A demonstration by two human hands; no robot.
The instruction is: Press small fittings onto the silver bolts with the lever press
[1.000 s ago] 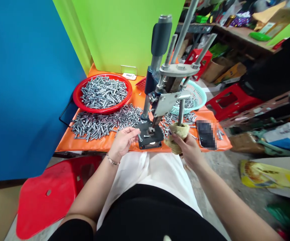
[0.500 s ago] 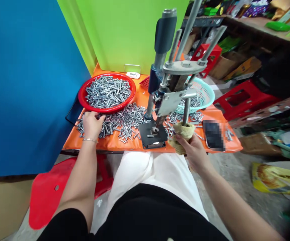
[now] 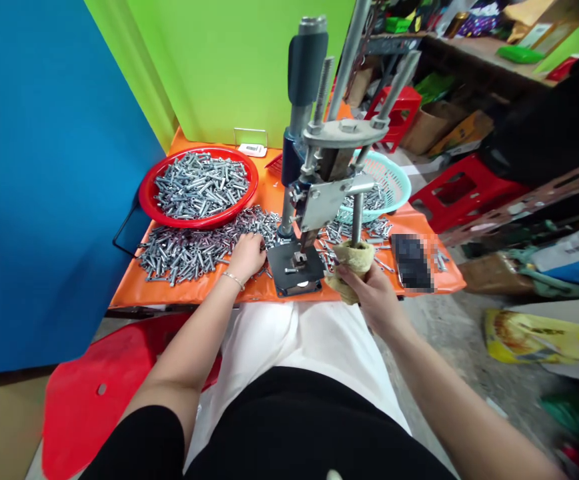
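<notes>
My left hand (image 3: 247,257) is over the right part of a loose pile of metal eye bolts (image 3: 184,255), just left of the press's black base plate (image 3: 279,267). Its fingers are curled in, and what they hold is hidden. With my right hand (image 3: 374,293) I grip the cloth-wrapped lever handle (image 3: 353,257) of a hand press (image 3: 323,207). One small bolt (image 3: 291,270) lies on the base plate, in front of a small metal fixture (image 3: 299,259).
A red basin (image 3: 147,200) heaped with eye bolts stands at the back left. Behind the press is a light-blue basket (image 3: 402,183) with more bolts. A blurred dark phone-like slab (image 3: 412,262) lies on the orange table cover (image 3: 219,288) at right. Red stools stand beside the table.
My left hand has moved right, from the pile in front of the red basin to beside the press base. My right hand stays on the lever handle. The view has shifted slightly.
</notes>
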